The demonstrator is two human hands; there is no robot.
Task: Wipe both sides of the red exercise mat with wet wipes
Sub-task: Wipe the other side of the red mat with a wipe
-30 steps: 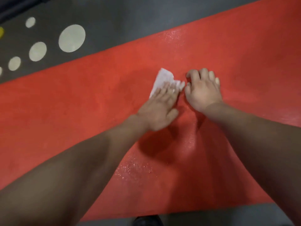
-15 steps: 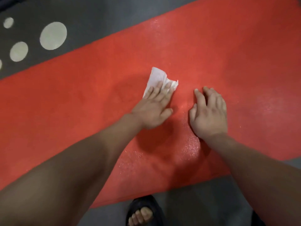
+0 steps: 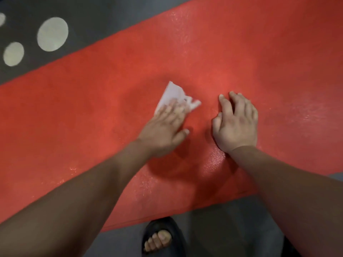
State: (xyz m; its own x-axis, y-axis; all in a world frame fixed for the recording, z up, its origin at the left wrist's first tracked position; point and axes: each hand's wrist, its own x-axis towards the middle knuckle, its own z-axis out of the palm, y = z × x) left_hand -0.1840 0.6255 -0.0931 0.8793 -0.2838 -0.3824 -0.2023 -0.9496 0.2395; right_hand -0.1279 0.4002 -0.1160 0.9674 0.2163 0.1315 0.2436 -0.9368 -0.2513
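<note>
So: left hand flat, pressing wet wipe on red mat | right hand spread, empty | top side patchy-wet — underside likely undone

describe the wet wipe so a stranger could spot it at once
A red exercise mat runs diagonally across the grey floor. Near its middle, the left hand presses flat on a crumpled wipe. It is the only white thing on the mat.

- You wear the only camera on your head; it looks forward and steeply down, close over the red mat.
- Your sandalled foot on the floor marks the near edge.
</note>
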